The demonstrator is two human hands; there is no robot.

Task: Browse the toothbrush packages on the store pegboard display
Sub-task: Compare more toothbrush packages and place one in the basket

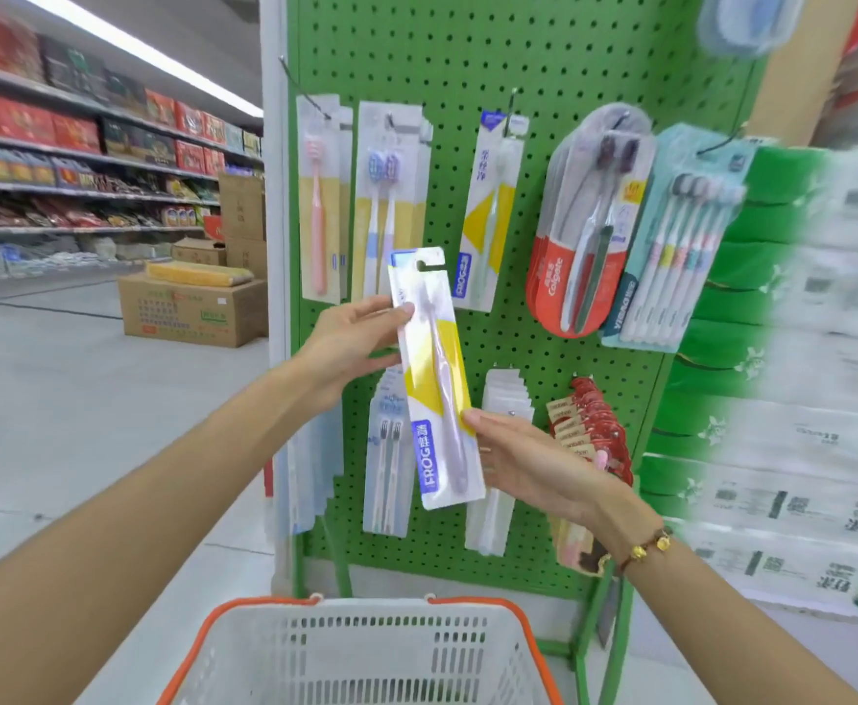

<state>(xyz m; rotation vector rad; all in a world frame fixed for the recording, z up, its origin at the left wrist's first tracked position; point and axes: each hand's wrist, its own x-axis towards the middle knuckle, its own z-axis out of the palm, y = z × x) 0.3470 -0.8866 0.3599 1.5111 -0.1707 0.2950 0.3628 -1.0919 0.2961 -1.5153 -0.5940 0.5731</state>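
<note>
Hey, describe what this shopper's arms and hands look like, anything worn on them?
Both forearms are bare, with no sleeves or gloves in view. The left hand shows no jewellery. Below the right hand, the wrist carries a dark cord bracelet with small gold-coloured charms. No rings or watch are visible.

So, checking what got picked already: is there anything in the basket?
No, the basket shows only bare white mesh; the Frog package is held in both hands.

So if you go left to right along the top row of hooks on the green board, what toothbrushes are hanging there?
Pink toothbrush pack → two-brush pack with blue and purple heads → FROG pack with a yellow diamond → red Colgate pack → multi-brush pack with pastel handles.
</note>
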